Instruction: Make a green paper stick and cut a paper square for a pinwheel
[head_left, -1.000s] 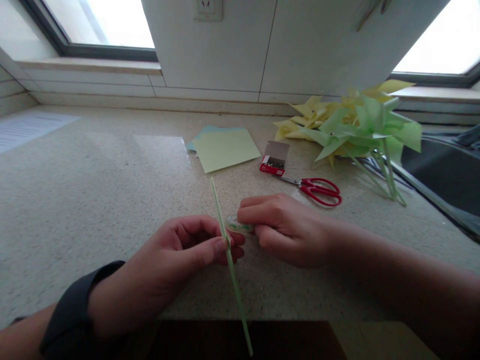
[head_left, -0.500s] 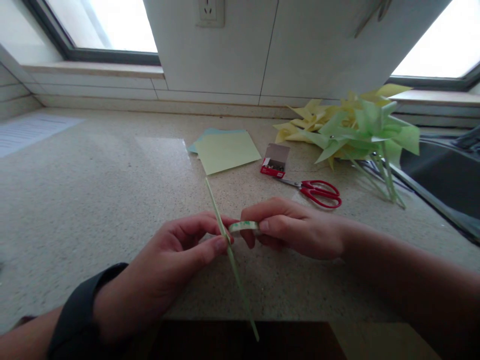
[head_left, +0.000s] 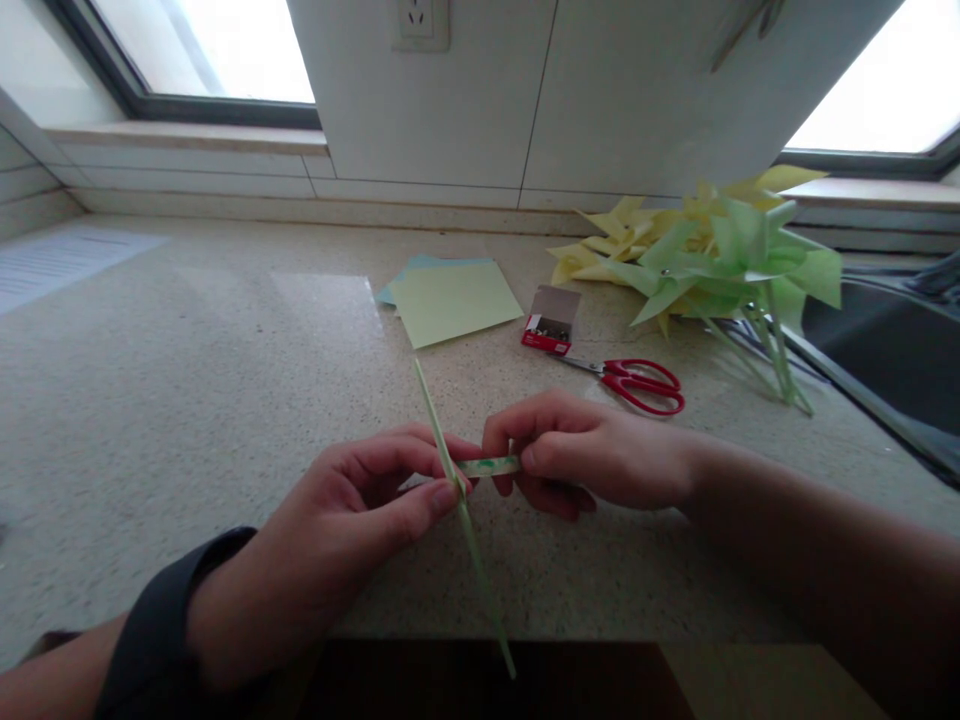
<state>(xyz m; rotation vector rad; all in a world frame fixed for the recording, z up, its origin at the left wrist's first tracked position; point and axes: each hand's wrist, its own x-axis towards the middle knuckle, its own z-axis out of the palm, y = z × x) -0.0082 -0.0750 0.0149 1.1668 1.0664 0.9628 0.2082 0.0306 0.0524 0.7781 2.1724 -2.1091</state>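
Both hands are pinching: your left hand (head_left: pixel 330 545) is holding the green stick (head_left: pixel 459 510), long axis running away from you over the table (head_left: pixel 187 400), while your right hand (head_left: pixel 592 455) is pressing the tape roll (head_left: pixel 489 466) against its right side.

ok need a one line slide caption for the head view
Left hand pinches a thin green stick while the right hand holds a tape roll against it, over a speckled countertop.
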